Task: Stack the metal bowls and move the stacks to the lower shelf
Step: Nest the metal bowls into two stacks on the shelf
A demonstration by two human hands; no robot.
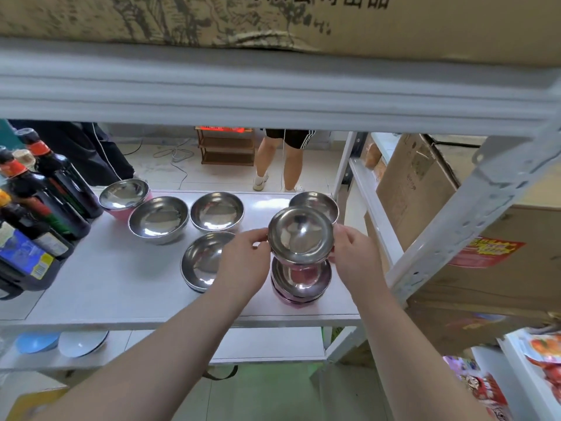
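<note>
Both hands hold one metal bowl (300,235) in the air: my left hand (243,262) grips its left rim, my right hand (355,256) its right rim. It hangs tilted just above a short stack of pink-sided bowls (300,284) on the white middle shelf (121,284). Several single bowls lie on the same shelf: one beside my left hand (202,259), two in the middle row (158,218) (217,210), a pink-sided one at the back left (124,194), and one at the back right (315,202). The lower shelf (267,344) shows beneath.
Dark sauce bottles (45,205) crowd the shelf's left end. A blue plate (36,341) and a white plate (82,341) lie on the lower shelf at left. A slanted metal upright (473,208) and cardboard boxes (425,189) stand at right. A person's legs (279,159) are behind the shelf.
</note>
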